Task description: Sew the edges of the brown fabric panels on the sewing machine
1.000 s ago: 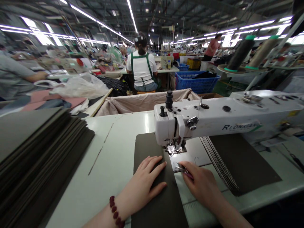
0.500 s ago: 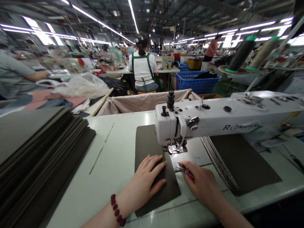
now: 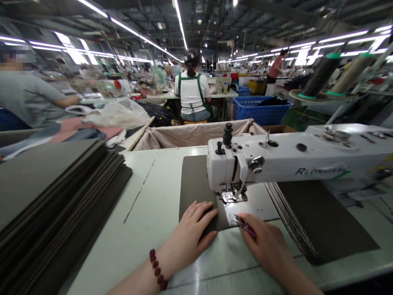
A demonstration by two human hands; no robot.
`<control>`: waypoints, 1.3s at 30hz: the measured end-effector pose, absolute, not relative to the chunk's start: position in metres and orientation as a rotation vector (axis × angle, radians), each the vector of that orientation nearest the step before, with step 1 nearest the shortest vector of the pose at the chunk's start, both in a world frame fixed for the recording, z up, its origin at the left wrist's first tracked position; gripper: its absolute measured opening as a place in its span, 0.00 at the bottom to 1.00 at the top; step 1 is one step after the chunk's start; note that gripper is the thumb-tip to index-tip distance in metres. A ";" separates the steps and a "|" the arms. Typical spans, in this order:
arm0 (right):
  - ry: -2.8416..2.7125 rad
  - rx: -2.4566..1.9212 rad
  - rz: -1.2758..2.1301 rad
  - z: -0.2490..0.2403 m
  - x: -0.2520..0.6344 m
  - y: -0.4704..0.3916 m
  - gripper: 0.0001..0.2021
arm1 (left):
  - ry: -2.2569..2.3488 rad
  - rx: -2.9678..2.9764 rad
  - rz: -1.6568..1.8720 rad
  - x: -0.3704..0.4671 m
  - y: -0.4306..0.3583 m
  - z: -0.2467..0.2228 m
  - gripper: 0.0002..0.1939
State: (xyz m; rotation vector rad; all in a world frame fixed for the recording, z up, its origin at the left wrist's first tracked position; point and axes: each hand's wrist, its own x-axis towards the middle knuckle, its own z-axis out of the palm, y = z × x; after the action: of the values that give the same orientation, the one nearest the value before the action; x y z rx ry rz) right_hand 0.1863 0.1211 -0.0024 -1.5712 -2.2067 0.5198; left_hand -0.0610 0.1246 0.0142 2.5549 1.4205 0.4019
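Note:
A dark grey-green panel lies on the pale table, its right edge beside the presser foot of a white sewing machine. My left hand rests on the panel's near part, fingers spread and flat, with a dark red bead bracelet on the wrist. To the right of the panel, my right hand is closed around small thread snips, whose metal tips point left near the needle plate.
A tall stack of dark panels stands on the left. More panels lie right of the needle. Behind the table are a cloth-lined bin, a blue basket and a seated person. Thread cones stand back right.
The panel has slid away from me under the machine's left side, so its near edge is farther up the table. The whole view has shifted slightly. Both hands keep their poses.

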 end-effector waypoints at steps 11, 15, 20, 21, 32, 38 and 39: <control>-2.214 -1.579 0.545 -0.004 0.187 0.123 0.15 | 1.466 2.529 0.471 -0.062 0.129 0.009 0.25; -2.214 -1.572 0.548 -0.007 0.188 0.123 0.14 | 1.491 2.502 0.430 -0.064 0.134 0.006 0.28; -2.220 -1.580 0.527 -0.007 0.188 0.122 0.14 | 1.520 2.484 0.358 -0.066 0.137 0.004 0.31; -2.218 -1.580 0.529 -0.007 0.188 0.122 0.14 | 1.524 2.484 0.359 -0.066 0.137 0.003 0.31; -2.226 -1.566 0.530 -0.006 0.187 0.122 0.13 | 1.536 2.475 0.326 -0.064 0.137 0.006 0.33; -2.229 -1.575 0.519 -0.005 0.187 0.121 0.13 | 1.547 2.467 0.306 -0.064 0.137 0.004 0.34; -2.227 -1.573 0.518 -0.005 0.187 0.121 0.13 | 1.548 2.467 0.307 -0.064 0.137 0.004 0.34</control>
State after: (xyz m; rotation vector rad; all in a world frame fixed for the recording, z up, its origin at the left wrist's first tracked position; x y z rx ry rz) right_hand 0.1867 0.1212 -0.0046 -1.5734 -2.2266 0.5177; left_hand -0.0641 0.1371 0.0043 2.4667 1.5481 0.3072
